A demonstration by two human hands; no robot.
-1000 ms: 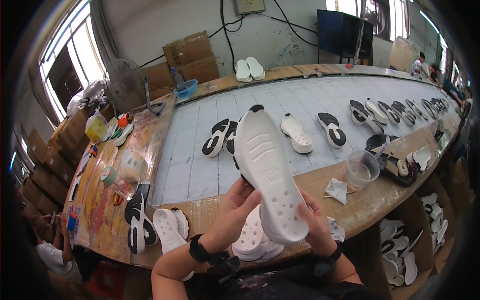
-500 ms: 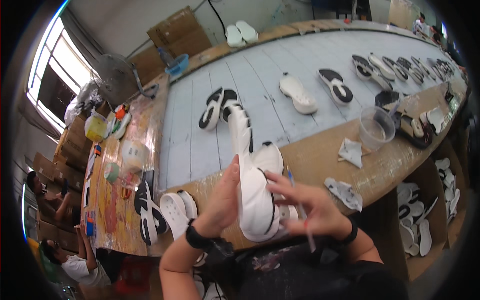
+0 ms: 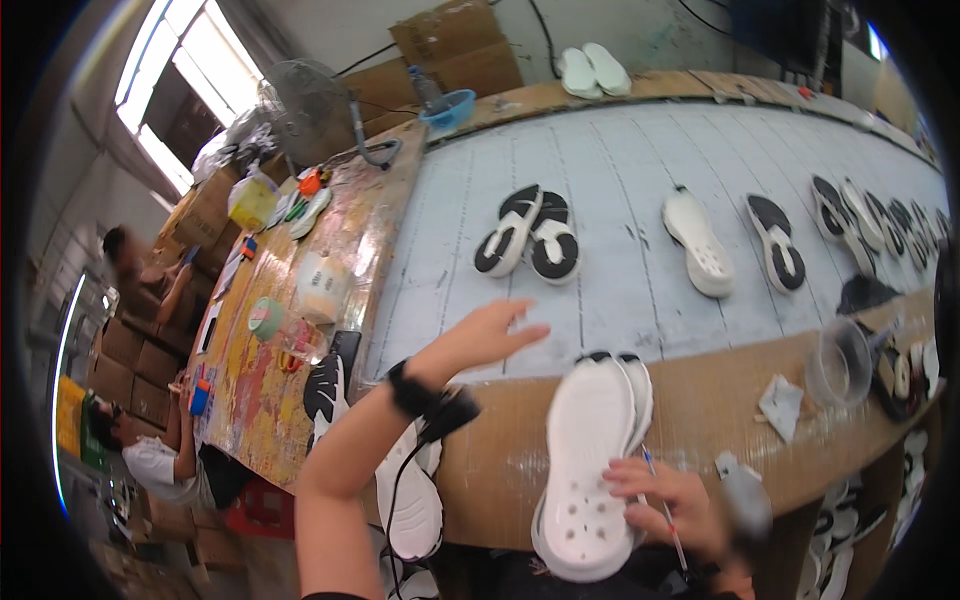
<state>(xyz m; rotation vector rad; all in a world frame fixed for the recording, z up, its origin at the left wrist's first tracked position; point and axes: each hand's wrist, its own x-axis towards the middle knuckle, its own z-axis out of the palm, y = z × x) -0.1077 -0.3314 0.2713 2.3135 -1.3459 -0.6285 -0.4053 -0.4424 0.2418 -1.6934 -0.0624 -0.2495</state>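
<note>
Under right hand (image 3: 668, 500) fingers (seemingly): sole (image 3: 590, 460).

Two hands (image 3: 480, 335) (image 3: 665, 500), one fan (image 3: 305, 100), one blue bowl (image 3: 447, 108) — one clear cup (image 3: 838, 362).

Shoe-making workshop. Long workbench (image 3: 620, 200) carrying rows of white and black-and-white shoe soles (image 3: 700, 245); stacked cardboard boxes (image 3: 455, 45) behind its far end; standing fan (image 3: 305, 100) at its left corner; workers seated left of it.
</note>
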